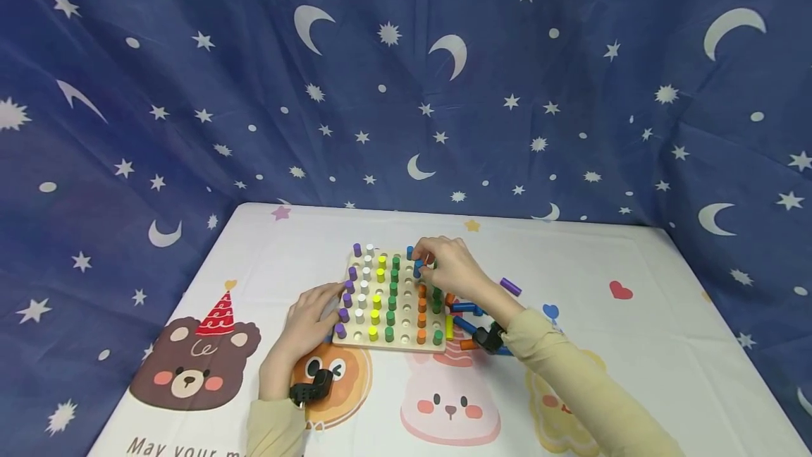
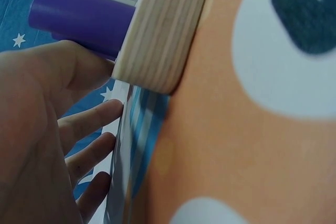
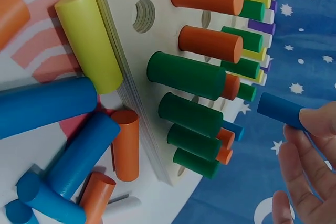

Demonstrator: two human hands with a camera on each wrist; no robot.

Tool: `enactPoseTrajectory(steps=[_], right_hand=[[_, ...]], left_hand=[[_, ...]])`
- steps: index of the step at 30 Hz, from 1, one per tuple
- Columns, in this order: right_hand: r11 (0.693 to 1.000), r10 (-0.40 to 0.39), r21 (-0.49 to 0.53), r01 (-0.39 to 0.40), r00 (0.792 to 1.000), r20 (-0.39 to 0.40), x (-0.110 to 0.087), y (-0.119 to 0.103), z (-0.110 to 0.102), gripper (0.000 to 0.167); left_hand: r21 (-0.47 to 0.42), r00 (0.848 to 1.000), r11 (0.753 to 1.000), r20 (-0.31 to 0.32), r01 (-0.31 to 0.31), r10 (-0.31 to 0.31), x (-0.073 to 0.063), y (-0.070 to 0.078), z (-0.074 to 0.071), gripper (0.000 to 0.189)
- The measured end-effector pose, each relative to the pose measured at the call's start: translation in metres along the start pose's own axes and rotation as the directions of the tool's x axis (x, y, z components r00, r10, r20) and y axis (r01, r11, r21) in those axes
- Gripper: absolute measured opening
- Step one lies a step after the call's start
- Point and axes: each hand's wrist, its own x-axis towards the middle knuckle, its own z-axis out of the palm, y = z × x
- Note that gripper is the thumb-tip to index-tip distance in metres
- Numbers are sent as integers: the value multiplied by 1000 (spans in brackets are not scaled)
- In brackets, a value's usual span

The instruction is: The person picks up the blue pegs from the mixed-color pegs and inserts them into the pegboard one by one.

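A wooden peg board (image 1: 396, 346) lies on the table with rows of purple, white, yellow, green and orange pegs standing in its holes. Between thumb and fingertips my right hand (image 1: 453, 266) pinches a blue peg (image 3: 281, 111) over the far right part of the board. Another blue peg (image 1: 409, 252) stands at the far edge close by. My left hand (image 1: 307, 319) is at the board's left side, its thumb at the edge beside the purple pegs (image 2: 84, 19). The other left fingers extend loosely below the board's side in the left wrist view.
Loose pegs lie right of the board, under and around my right forearm: a yellow peg (image 3: 89, 40), several blue pegs (image 3: 84, 153), orange pegs (image 3: 126, 145) and a purple peg (image 1: 510, 286). A blue star-and-moon curtain (image 1: 380, 125) hangs behind the printed tablecloth (image 1: 634, 344).
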Motion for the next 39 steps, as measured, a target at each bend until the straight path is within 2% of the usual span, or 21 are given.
enactPoseTrajectory(steps=[6, 13, 22, 29, 39], right_hand=[[999, -21, -43, 21, 1000, 16, 9, 3, 5, 18], [998, -9, -55, 11, 999, 37, 18, 9, 11, 19], [999, -3, -54, 4, 1000, 8, 27, 15, 18, 17], [995, 14, -96, -16, 1000, -21, 32, 19, 27, 17], [994, 44, -98, -45, 999, -10, 33, 22, 33, 14]], left_hand=[[-2, 1000, 1000, 0, 11, -11, 1, -1, 0, 51], [-5, 1000, 1000, 8, 7, -7, 1, -2, 0, 50], [6, 1000, 1000, 5, 2, -2, 0, -1, -1, 50], [7, 999, 999, 31, 35, -35, 2, -1, -1, 52], [-2, 999, 1000, 21, 29, -29, 2, -1, 0, 52]])
